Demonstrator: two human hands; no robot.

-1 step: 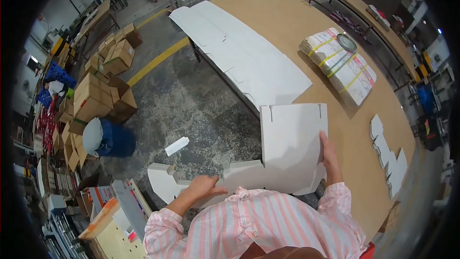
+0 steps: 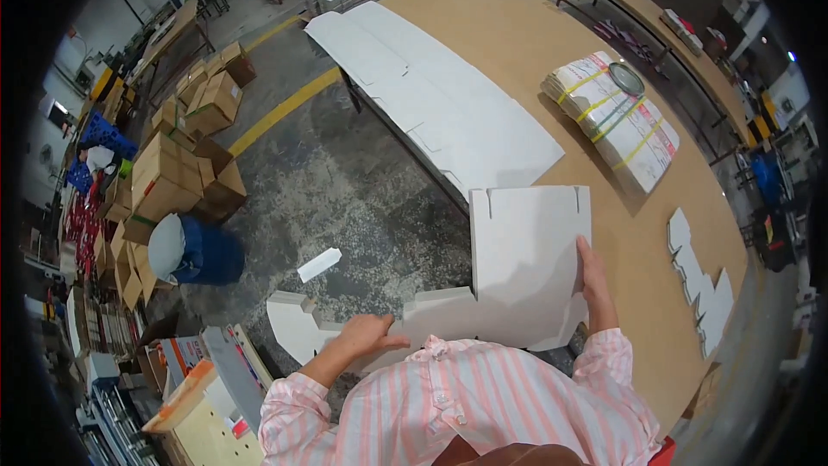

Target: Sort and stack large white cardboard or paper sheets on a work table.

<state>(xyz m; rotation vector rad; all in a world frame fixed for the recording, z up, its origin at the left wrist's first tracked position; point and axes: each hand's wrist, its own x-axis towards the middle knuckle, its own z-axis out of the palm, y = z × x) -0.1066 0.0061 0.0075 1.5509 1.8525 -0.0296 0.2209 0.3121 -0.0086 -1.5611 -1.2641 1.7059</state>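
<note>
I hold a flat white cardboard blank (image 2: 526,259) with slotted flaps over the near edge of a brown table (image 2: 535,34). My left hand (image 2: 366,332) grips its lower left flap, off the table above the floor. Along the blank's right edge lies my right hand (image 2: 595,280), fingers stretched upward and holding it. My sleeves are pink-and-white striped.
A long row of white blanks (image 2: 431,95) overlaps along the table's left edge. Strapped printed bundles (image 2: 612,116) with a tape roll (image 2: 626,78) lie further right, small white cut pieces (image 2: 699,280) near the right edge. Brown cartons (image 2: 181,155), a blue bin (image 2: 203,252) and a white scrap (image 2: 319,264) stand on the floor.
</note>
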